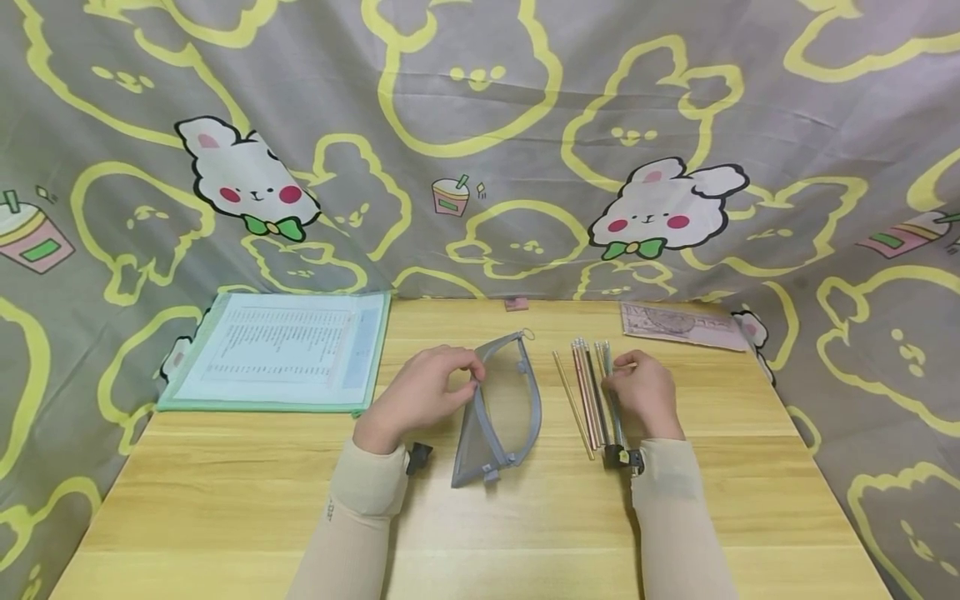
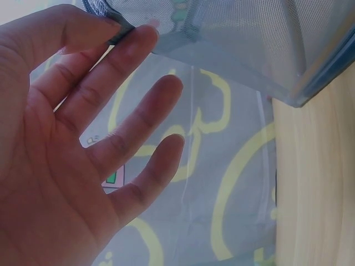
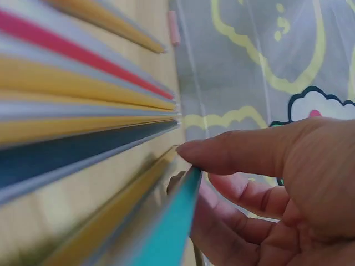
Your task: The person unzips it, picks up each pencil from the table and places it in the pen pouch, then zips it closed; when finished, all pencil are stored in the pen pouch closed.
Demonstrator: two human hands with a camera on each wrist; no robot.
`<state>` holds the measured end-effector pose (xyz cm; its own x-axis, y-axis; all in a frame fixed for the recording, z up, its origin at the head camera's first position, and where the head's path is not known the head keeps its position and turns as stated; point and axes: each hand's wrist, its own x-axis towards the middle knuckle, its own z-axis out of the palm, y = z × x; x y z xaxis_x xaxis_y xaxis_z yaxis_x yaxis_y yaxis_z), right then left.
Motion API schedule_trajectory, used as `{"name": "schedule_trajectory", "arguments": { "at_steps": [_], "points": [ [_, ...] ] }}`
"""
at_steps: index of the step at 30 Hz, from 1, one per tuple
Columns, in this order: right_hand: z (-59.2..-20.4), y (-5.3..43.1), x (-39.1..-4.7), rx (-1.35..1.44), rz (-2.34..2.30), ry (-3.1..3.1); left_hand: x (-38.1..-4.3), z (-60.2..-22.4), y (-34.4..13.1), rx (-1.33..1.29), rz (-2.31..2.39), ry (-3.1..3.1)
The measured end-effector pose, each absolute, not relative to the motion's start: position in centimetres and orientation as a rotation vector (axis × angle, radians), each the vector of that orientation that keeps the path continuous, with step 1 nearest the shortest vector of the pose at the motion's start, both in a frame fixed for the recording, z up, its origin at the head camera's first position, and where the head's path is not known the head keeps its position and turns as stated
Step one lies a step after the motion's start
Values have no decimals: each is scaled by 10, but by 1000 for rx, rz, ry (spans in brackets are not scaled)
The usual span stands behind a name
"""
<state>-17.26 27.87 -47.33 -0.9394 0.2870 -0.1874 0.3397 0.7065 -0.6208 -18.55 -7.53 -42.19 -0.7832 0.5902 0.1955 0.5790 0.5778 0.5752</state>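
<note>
My left hand (image 1: pixel 423 390) pinches the zip edge of a grey mesh zip pouch (image 1: pixel 471 446) between thumb and forefinger. In the left wrist view its other fingers are spread below the pouch (image 2: pixel 238 50). The pouch's mouth gapes, and a ring hangs at its far end. To its right lie several pencils (image 1: pixel 583 383) side by side, red, dark and gold among them, with one gold pencil (image 1: pixel 572 402) slightly apart. Beside them my right hand (image 1: pixel 647 392) pinches a teal pencil (image 3: pixel 172 233) between thumb and fingers; its near end is outside the right wrist view.
A green-edged folder (image 1: pixel 262 407) with a printed sheet lies at the back left. At the back right is a flat, pinkish patterned piece (image 1: pixel 682 325). A small pink rectangle (image 1: pixel 516 305) sits at the table's far edge, before a patterned curtain (image 1: pixel 510 108).
</note>
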Motion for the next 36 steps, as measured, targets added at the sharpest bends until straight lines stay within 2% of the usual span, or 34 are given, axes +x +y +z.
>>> {"name": "schedule_trajectory", "arguments": {
  "at_steps": [9, 26, 36],
  "points": [
    [-452, 270, -171, 491, -1261, 2792, -186, -421, -75, 1017, 1000, 2766],
    [-423, 213, -161, 179, -1584, 2642, -186, -421, -75, 1031, 1009, 2770],
    [-416, 196, -152, -50, -1445, 2541, -186, -421, -75, 1026, 1012, 2765]
  ]
}}
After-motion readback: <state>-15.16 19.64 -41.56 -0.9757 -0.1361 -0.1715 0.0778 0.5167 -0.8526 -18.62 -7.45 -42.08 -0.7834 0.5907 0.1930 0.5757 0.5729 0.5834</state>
